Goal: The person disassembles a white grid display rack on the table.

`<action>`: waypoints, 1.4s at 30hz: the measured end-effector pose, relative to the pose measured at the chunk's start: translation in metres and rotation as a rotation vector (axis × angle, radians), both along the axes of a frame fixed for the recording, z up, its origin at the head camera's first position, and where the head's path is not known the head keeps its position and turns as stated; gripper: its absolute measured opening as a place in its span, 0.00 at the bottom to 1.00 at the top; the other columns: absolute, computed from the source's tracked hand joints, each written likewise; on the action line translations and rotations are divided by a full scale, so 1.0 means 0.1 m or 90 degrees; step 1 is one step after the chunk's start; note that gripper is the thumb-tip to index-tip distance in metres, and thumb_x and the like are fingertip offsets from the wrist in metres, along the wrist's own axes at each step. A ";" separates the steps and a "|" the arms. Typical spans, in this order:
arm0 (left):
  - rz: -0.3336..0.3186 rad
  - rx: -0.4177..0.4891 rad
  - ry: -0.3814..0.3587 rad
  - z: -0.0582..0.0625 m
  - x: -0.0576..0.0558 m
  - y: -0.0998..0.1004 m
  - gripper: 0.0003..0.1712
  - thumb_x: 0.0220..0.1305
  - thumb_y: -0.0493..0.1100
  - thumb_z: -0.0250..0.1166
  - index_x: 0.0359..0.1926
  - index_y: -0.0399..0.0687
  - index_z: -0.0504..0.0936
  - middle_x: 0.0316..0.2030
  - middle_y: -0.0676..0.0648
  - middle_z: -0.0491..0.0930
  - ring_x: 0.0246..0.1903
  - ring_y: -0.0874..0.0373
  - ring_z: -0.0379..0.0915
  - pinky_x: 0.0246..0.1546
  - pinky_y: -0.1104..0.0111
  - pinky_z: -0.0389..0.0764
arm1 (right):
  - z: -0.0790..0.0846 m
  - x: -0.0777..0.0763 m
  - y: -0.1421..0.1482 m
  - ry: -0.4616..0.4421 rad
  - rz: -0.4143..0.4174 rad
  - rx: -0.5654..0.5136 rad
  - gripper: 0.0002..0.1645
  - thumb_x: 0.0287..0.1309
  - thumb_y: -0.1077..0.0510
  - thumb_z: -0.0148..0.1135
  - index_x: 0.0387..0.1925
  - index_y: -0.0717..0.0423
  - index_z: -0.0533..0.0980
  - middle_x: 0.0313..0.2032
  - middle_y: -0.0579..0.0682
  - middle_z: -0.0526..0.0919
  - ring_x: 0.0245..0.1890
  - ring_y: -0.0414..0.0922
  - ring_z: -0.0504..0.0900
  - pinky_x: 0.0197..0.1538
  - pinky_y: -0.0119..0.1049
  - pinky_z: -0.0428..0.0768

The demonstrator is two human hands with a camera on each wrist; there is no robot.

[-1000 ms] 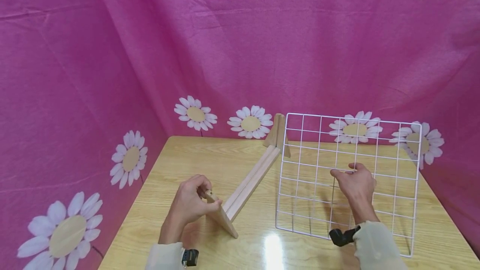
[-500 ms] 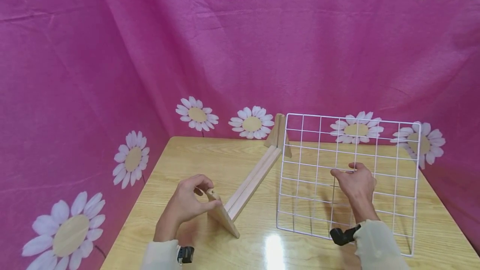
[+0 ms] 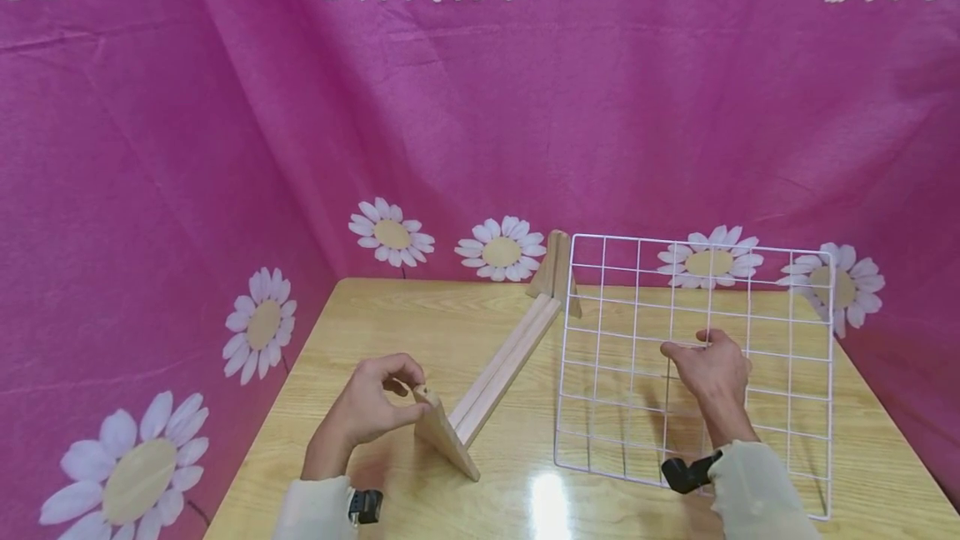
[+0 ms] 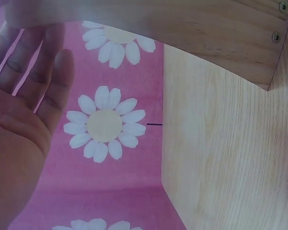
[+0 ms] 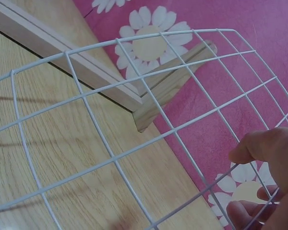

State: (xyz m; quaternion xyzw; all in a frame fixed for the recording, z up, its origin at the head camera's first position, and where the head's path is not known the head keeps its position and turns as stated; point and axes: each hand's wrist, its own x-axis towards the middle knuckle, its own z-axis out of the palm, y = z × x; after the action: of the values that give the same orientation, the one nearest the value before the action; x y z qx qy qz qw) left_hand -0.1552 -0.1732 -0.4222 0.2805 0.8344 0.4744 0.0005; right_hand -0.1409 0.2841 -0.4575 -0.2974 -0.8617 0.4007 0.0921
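Note:
In the head view, my left hand pinches the top of the near end piece of a wooden stand. A grooved crossbar joins it to an upright far end piece. The left wrist view shows this end piece with two screws, my left palm below it. On the right, my right hand grips a white wire grid panel near its middle. The panel stands tilted up, beside and apart from the crossbar. Thumb and fingers close around its wires in the right wrist view.
Everything is over a light wood-grain table, with a bright reflection near its front. A magenta cloth with printed daisies and letters hangs behind and along the sides. Small black devices sit on both wrists.
My left hand has shifted slightly left, its thumb drawing back a little along the end piece. The right hand and the grid panel stay almost still.

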 end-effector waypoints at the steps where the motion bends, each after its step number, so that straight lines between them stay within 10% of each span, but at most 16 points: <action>1: -0.003 0.004 -0.001 0.00 0.00 0.00 0.16 0.45 0.34 0.78 0.33 0.51 0.81 0.33 0.54 0.80 0.34 0.58 0.77 0.38 0.60 0.83 | 0.00 0.00 0.00 -0.003 0.001 -0.002 0.44 0.54 0.43 0.69 0.61 0.70 0.69 0.51 0.72 0.77 0.46 0.63 0.75 0.37 0.51 0.77; 42: -0.092 0.059 -0.030 -0.06 0.14 0.39 0.14 0.40 0.32 0.75 0.24 0.49 0.77 0.23 0.55 0.76 0.27 0.58 0.73 0.31 0.64 0.80 | -0.16 -0.07 0.02 -0.094 0.058 -0.009 0.50 0.56 0.41 0.67 0.65 0.74 0.63 0.60 0.75 0.69 0.53 0.68 0.72 0.47 0.60 0.78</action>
State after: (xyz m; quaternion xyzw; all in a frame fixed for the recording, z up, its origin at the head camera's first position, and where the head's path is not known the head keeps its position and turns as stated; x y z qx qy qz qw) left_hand -0.1411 -0.1342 -0.4285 0.3285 0.7890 0.5175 0.0417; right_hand -0.1480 0.2863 -0.4731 -0.2870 -0.8760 0.3876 0.0077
